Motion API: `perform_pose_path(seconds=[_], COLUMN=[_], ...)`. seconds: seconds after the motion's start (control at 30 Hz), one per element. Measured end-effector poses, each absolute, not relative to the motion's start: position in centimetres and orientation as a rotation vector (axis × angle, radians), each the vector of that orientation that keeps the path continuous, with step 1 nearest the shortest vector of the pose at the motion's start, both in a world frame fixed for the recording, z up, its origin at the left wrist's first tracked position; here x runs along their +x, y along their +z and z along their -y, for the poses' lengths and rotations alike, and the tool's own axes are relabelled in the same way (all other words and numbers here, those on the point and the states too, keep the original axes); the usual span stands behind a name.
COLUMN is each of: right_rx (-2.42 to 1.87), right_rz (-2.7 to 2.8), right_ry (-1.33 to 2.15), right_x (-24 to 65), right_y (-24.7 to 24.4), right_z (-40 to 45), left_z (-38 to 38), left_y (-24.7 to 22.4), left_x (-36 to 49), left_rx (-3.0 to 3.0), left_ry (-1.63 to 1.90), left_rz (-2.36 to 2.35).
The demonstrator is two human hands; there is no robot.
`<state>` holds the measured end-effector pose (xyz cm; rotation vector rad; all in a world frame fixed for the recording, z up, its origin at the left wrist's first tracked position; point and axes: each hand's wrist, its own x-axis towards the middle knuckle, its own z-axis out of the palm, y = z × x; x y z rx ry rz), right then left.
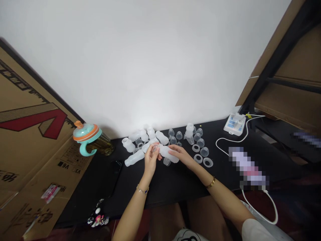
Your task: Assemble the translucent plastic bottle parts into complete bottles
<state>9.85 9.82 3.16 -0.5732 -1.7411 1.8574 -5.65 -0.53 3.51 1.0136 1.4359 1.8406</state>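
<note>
Both hands, left hand (151,156) and right hand (180,154), clamped on one translucent bottle (168,153); slick plastic could slip, toppling nearby caps (200,143).

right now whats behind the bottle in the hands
Behind the bottle held by the left hand and right hand lie more white bottles and clear caps on the black table. Anything directly under the hands is covered.

Bare arms, gold bracelets, white sleeve
</note>
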Motion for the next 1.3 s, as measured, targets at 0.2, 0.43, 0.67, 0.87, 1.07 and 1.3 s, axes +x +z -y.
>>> perform_pose_path(seconds=[0.2, 0.43, 0.67, 0.87, 1.07, 1.3], right_rx=[-0.595, -0.599, -0.573, -0.533, -0.547, -0.639], right_rz=[1.716, 1.759, 1.769, 1.756, 1.692, 1.593], right_ry=[1.833, 1.809, 1.821, 1.897, 1.987, 2.098], right_x=[10.0, 10.0, 10.1, 10.2, 10.2, 10.1], right_y=[3.5, 3.0, 3.4, 4.0, 3.7, 3.5], right_z=[-9.7, -9.8, -9.8, -9.7, -9.7, -9.5], left_z=[0.5, 0.4, 0.5, 0.5, 0.5, 0.4], left_y=[3.6, 3.5, 3.6, 3.9, 4.0, 3.6], left_x=[-5.6, -5.6, -5.6, -5.5, -5.5, -5.7], left_rx=[1.011, 1.015, 1.037, 1.027, 1.031, 1.040], left_ry=[1.825, 1.813, 1.815, 1.815, 1.808, 1.800], left_rz=[-1.442, -1.440, -1.435, -1.441, -1.443, -1.443])
